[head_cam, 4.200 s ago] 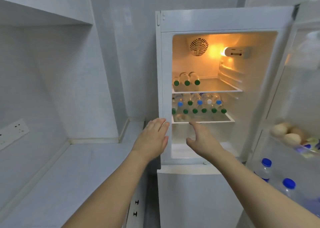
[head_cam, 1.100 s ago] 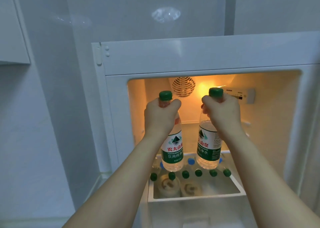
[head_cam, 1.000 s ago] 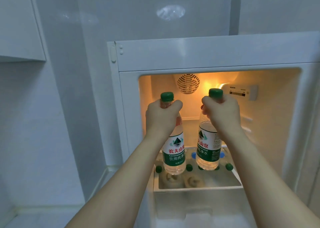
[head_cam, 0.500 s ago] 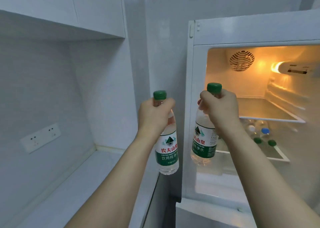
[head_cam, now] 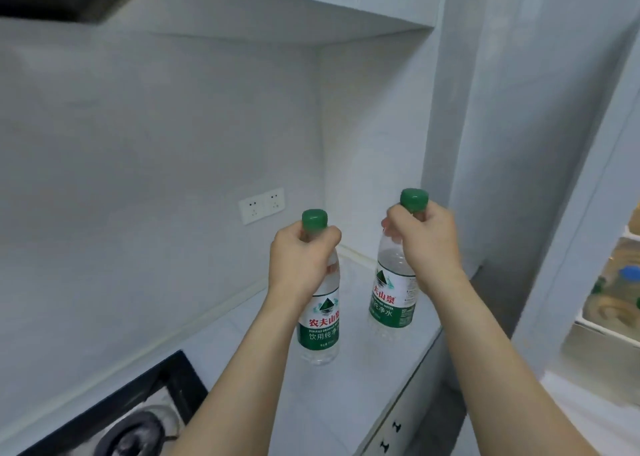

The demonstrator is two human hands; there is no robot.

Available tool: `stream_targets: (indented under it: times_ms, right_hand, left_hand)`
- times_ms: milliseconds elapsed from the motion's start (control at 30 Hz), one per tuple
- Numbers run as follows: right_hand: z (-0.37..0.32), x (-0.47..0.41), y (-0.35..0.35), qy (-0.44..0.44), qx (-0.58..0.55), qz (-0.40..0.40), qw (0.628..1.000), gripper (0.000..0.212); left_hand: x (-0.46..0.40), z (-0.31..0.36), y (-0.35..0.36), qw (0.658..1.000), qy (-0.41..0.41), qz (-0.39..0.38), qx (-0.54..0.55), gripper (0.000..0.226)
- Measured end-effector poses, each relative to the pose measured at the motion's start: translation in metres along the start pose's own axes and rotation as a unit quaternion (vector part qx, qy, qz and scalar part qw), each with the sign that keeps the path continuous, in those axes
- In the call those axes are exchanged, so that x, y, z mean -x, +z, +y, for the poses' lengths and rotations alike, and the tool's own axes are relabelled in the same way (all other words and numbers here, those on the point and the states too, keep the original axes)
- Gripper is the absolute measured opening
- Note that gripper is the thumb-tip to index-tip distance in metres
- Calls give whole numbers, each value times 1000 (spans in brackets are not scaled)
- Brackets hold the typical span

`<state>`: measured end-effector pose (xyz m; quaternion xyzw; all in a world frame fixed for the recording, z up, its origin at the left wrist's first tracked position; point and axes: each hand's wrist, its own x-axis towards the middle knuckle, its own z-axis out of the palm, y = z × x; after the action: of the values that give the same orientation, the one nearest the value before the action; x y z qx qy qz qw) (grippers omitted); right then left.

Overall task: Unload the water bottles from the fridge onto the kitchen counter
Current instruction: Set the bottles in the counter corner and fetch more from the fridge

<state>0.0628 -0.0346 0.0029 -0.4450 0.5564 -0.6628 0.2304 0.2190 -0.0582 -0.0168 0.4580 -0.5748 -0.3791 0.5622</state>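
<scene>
Two clear water bottles held upright by their necks over the tabletop [head_cam: 363,379]: left hand [head_cam: 299,261] fingers curled round the left bottle [head_cam: 320,331], right hand [head_cam: 427,241] gripping the right bottle [head_cam: 393,303] at 1 o'clock. Green-capped, green-labelled, both holding clear water.

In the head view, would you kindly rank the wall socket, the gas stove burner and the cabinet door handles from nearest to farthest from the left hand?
1. White double wall socket: on the wall, just up-left of the left hand.
2. Black cabinet door handles: below right, under the counter edge.
3. Round metal gas stove burner: bottom-left corner.

In the image, the handles and burner are nearly too close to call.
</scene>
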Motion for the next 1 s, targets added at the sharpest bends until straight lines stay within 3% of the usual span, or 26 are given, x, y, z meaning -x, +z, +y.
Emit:
stream_targets:
  times_ms: [167, 433, 667, 833, 1000]
  right_hand:
    - [38, 13, 37, 21, -15, -100, 995, 37]
    - [80, 64, 90, 64, -31, -235, 969, 33]
    - [51, 134, 141, 31, -56, -342, 937, 13]
    - [20, 207, 175, 1, -64, -385, 921, 14]
    - [-15, 294, 212, 3, -74, -437, 896, 18]
  left_hand:
    - [23, -38, -31, 995, -22, 87, -44, 38]
    - [79, -58, -89, 974, -55, 189, -115, 40]
    - [143, -52, -167, 937, -96, 277, -188, 35]
    - [195, -43, -241, 920, -139, 274, -243, 46]
    - [263, -21, -319, 892, -142, 330, -273, 42]
